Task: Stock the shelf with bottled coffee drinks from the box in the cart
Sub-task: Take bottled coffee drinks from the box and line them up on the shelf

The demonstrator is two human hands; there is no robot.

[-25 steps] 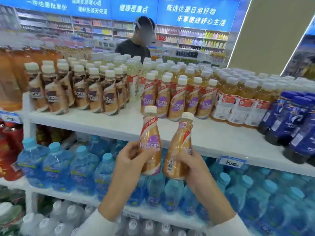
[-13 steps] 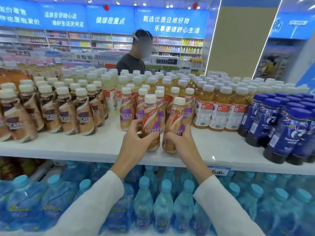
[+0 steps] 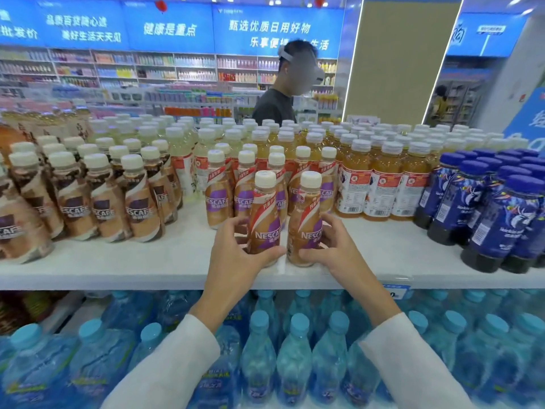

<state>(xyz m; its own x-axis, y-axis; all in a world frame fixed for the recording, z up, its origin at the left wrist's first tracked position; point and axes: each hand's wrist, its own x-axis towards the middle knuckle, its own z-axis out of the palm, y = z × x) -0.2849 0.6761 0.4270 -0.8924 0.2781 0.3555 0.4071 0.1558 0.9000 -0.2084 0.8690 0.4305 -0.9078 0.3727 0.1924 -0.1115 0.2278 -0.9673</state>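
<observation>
My left hand (image 3: 236, 255) is wrapped round the lower half of the left coffee bottle (image 3: 264, 219), a tan plastic one with a cream cap and a purple label, thumb across the front. My right hand (image 3: 333, 252) grips the right coffee bottle (image 3: 305, 222), same kind, the same way. Both bottles stand upright just beside each other on the white shelf board (image 3: 147, 261), near its front edge, so I'd say this pair is basically placed and only needs letting go.

Right behind them sits the purple-label coffee row (image 3: 218, 196), a few deep. There's bare board in front of that row on the left, so more should fit. Brown-label coffee bottles (image 3: 138, 208) sit to the left, orange tea bottles (image 3: 380, 184) and dark blue bottles (image 3: 495, 219) to the right, and pale blue water bottles (image 3: 295, 349) below. The box and cart aren't in view, so no clue how many are left.
</observation>
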